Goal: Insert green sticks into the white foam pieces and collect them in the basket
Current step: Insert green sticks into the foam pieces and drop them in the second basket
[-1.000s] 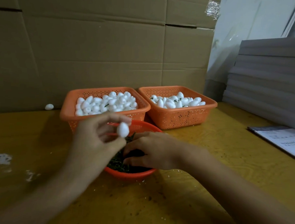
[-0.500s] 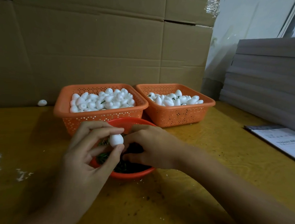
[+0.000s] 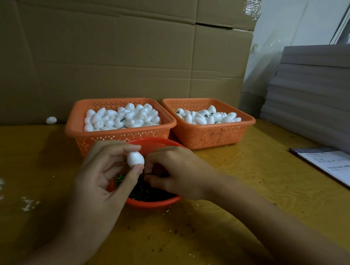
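Yellow wooden tabletop (image 3: pixel 247 195). Left orange perforated plastic basket (image 3: pixel 119 137) and right orange basket (image 3: pixel 210 134), far. Round red bowl (image 3: pixel 153 203) of green sticks (image 3: pixel 143 191), near. Left hand (image 3: pixel 100 177): grip pinching white egg-shaped foam piece (image 3: pixel 135 159) above bowl. Right hand (image 3: pixel 176 172): grip curled, contents hidden. Insertion apparently pending; next, align stick with foam.

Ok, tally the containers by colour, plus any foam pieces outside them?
Orange baskets: 2 (left, right)
Red bowl: 1
Loose foam pieces: 2 (one pinched in the left hand, one lying far left)
Total: 5
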